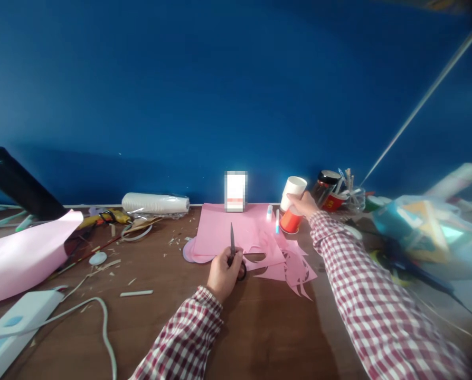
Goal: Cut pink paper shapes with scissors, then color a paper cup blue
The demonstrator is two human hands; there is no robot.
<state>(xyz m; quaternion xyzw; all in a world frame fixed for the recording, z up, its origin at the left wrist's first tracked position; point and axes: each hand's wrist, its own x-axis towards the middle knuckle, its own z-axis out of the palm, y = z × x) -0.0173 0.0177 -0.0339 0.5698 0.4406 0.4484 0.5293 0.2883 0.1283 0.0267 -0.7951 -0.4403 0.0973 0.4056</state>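
Note:
My left hand (225,272) is closed around a pair of black-handled scissors (232,240), blades pointing away from me. Just beyond it lie pink paper sheets (224,227), with cut pink scraps (295,266) spread to their right. At the back right, my right hand (305,205) grips a white paper cup (294,189), its fingers on the cup's side. Directly below that cup is a red paper cup (290,220) on the table; whether the two touch is hidden by the fingers. A glue stick (270,212) and a blue-and-white pen-like stick (277,221) are close by.
A sleeve of white cups (154,203) lies along the blue wall. On the left are a power strip (18,327), its cable and a curled pink sheet (30,258). A dark-lidded jar (326,184), a hot glue gun (414,269) and plastic bags (430,227) occupy the right.

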